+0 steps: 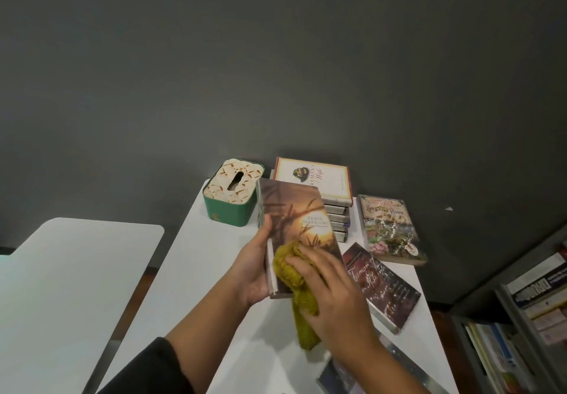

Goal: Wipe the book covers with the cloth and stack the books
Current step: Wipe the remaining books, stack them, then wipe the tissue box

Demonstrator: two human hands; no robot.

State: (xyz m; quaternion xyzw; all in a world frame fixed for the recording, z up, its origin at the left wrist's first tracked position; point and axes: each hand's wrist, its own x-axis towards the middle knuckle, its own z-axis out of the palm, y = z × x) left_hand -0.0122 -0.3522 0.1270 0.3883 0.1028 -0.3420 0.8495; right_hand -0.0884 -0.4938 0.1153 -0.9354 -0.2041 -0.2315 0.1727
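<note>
Right hand point(333, 291) presses cloth point(291, 274) on book point(299, 225); left hand point(253, 271) grips it.

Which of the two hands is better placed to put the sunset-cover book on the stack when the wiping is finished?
The left hand, probably. It already grips the sunset-cover book by its spine edge, and the stack lies just behind it. The right hand is busy pressing the yellow cloth on the cover.
</note>
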